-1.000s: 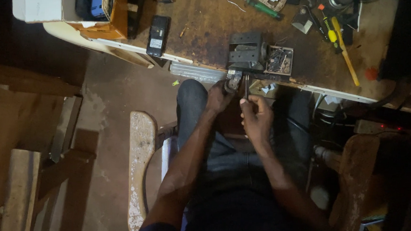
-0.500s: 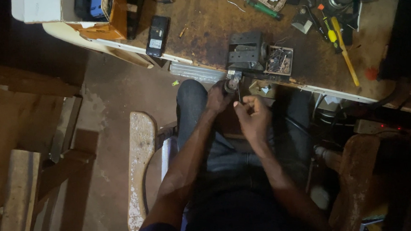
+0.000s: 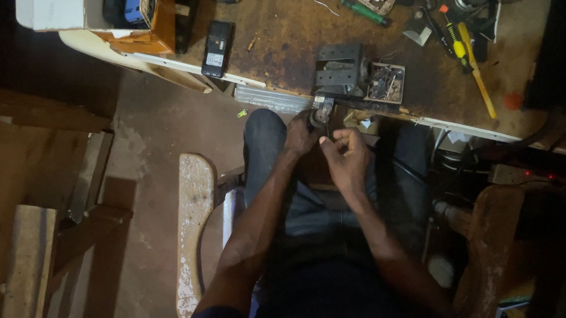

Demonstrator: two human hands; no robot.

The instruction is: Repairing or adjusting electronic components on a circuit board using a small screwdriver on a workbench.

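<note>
Left hand (image 3: 303, 133) and right hand (image 3: 345, 157) together just below the near edge of the surface (image 3: 283, 41), over the lap. Left grip closed on a small metal part (image 3: 321, 109) hanging at that edge; right fingers pinched, contents too small to tell. Directly above, on the surface: grey metal block (image 3: 339, 69), beside it an open box of tiny parts (image 3: 386, 83). Toward the left edge, a black phone (image 3: 216, 47); toward the far right, yellow-handled screwdrivers (image 3: 475, 66).

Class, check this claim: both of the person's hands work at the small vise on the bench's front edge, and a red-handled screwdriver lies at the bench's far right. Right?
Not quite: in the head view the screwdriver at the far right is yellow-handled. Both the left hand and the right hand are at the small vise on the bench edge.
</note>
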